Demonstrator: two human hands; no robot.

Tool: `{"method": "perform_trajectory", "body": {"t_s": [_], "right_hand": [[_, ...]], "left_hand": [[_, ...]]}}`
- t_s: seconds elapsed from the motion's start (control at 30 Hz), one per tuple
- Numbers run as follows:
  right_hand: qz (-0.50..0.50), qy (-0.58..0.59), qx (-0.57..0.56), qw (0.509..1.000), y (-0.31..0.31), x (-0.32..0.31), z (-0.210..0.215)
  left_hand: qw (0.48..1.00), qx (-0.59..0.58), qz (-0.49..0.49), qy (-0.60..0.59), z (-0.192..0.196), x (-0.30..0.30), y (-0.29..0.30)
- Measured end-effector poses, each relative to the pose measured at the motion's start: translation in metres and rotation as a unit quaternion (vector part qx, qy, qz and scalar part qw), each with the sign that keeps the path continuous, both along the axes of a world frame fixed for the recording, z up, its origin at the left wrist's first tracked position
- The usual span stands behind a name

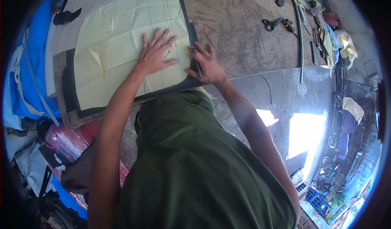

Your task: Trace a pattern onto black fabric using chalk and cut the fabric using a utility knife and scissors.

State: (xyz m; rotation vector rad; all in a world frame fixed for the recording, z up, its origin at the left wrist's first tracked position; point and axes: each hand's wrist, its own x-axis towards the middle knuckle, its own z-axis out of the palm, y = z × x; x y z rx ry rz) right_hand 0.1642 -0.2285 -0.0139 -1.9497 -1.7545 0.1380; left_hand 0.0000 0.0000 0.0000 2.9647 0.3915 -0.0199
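Note:
A creased pale yellow paper pattern [122, 62] with ruled lines lies on a piece of black fabric [70, 86] at the front of the wooden table. My left hand [157, 51] presses flat on the paper with its fingers spread. At the paper's right edge, my right hand [209, 64] grips a slim dark pen [198, 71], slanted across the fingers. The lower part of that hand rests on the black fabric's edge. Whether the pen's tip touches the fabric cannot be made out.
Scissors [272, 24], a tape measure [289, 25] and a small dark lump [280, 0] lie on the brown tabletop [240, 33]. Farther right are a long metal ruler [301, 45] and cloth scraps. Blue sheeting [32, 66] hangs at the left, above a plastic-wrapped pink roll [73, 139].

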Motion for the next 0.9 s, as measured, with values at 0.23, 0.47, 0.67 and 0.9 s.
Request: {"method": "perform_trajectory", "body": {"t_s": [0.23,0.47,0.67,0.9], "right_hand": [[0.002,-0.006,0.008,1.000,0.0003,-0.0008,0.0029],[-0.007,-0.011,0.010,1.000,0.0004,-0.0024,-0.0005],[-0.006,-0.011,0.010,1.000,0.0009,-0.0036,0.0003],[-0.006,-0.005,0.009,1.000,-0.0003,-0.0015,0.0014]], "left_hand": [[0.999,0.003,-0.010,-0.053,-0.0090,-0.0021,0.0042],[1.000,0.004,0.001,-0.025,-0.0041,-0.0029,0.0005],[0.999,-0.001,0.005,-0.032,-0.0061,-0.0057,-0.0004],[0.999,0.005,-0.001,-0.042,-0.0056,-0.0032,-0.0007]]}}
